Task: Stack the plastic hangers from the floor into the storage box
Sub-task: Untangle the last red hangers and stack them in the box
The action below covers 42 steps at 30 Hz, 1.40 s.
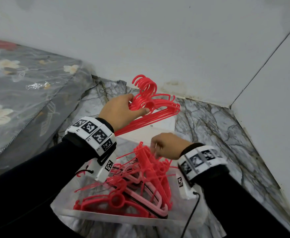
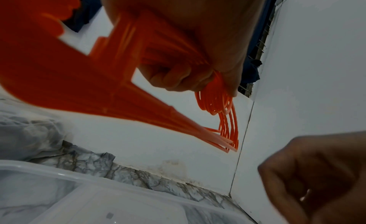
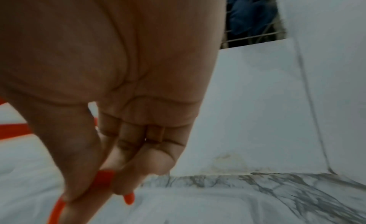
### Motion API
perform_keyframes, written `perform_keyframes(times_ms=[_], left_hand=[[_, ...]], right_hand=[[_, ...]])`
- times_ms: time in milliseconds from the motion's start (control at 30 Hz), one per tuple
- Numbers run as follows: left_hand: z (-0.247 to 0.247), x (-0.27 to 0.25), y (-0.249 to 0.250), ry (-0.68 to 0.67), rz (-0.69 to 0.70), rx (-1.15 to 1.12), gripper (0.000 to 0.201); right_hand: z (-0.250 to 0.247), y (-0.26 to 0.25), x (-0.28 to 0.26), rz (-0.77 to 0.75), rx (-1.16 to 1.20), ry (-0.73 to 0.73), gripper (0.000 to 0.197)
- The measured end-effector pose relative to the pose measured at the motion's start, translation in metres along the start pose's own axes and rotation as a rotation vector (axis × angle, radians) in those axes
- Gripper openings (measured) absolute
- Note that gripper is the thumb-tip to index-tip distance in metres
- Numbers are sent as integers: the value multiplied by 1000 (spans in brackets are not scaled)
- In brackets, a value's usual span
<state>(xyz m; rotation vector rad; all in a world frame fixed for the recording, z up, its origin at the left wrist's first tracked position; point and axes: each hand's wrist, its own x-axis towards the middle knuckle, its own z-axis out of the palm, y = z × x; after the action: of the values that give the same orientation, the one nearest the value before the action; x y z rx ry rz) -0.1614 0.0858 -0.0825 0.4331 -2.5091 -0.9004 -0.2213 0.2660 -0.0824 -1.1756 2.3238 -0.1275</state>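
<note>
L hand (image 1: 119, 112) grasps a bundle of red hangers (image 1: 155, 107) near the necks, fingers (image 1: 130, 98) curled over the top and thumb underneath; the hooks fan up just beyond the fingertips, and the long bars run back under the palm toward the wrist. In the left wrist view the same bundle (image 2: 83, 74) sits clamped in the curled fingers (image 2: 178, 77), bar ends splayed out past them toward the wall corner.

R hand (image 1: 168, 146) is lower and nearer the body, fingers pinched (thumb against the fingertips) on one red hanger (image 1: 141, 151) at the top of the pile of hangers (image 1: 137, 184), red and pink, tangled. Right wrist view confirms it: a thin red piece (image 3: 104, 179) sits squeezed between thumb and fingers (image 3: 138, 169).

The pile lies in a clear plastic storage box (image 1: 123, 218) directly below the R fingers. A clear lid (image 1: 159, 128) lies beyond the box, under the L fingers and their bundle, on the marbled floor (image 1: 214, 127). Left of the L hand is a mattress w/ floral cover (image 1: 20, 86); white wall (image 1: 158, 40) beyond both hands.
</note>
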Motion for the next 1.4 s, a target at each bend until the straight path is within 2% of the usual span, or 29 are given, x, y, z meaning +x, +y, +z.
perform_keyframes(times_ms=[67, 200, 300, 367, 500, 567, 800, 1133, 1200, 1300, 1400], left_hand=[[-2, 0, 0, 20, -10, 1, 47], [-6, 2, -3, 41, -27, -49, 45], [-6, 2, -3, 46, -23, -41, 46], [-4, 2, -2, 39, -22, -35, 52], [1, 0, 0, -7, -1, -31, 70], [3, 0, 0, -29, 14, -16, 72], [9, -4, -2, -189, 94, 32, 80], [14, -12, 5, -291, 122, 111, 44], [13, -11, 6, -289, 129, 131, 41], [11, -11, 6, -281, 120, 126, 40], [10, -13, 8, -272, 99, 81, 35]], right_hand=[[-14, 16, -11, 51, 125, 109, 26], [-24, 31, -27, 55, 594, 224, 22], [-21, 31, -31, 4, 901, 223, 16], [-21, 28, -31, -63, 947, 215, 15], [-26, 22, -29, -158, 888, 277, 16], [-27, 20, -27, -180, 853, 330, 15], [-28, 16, -24, -179, 751, 649, 7], [-28, 8, -21, -224, 829, 797, 6], [-28, 11, -21, -216, 823, 820, 12], [-30, 24, -21, -141, 584, 871, 31], [-23, 34, -21, -69, 165, 693, 57]])
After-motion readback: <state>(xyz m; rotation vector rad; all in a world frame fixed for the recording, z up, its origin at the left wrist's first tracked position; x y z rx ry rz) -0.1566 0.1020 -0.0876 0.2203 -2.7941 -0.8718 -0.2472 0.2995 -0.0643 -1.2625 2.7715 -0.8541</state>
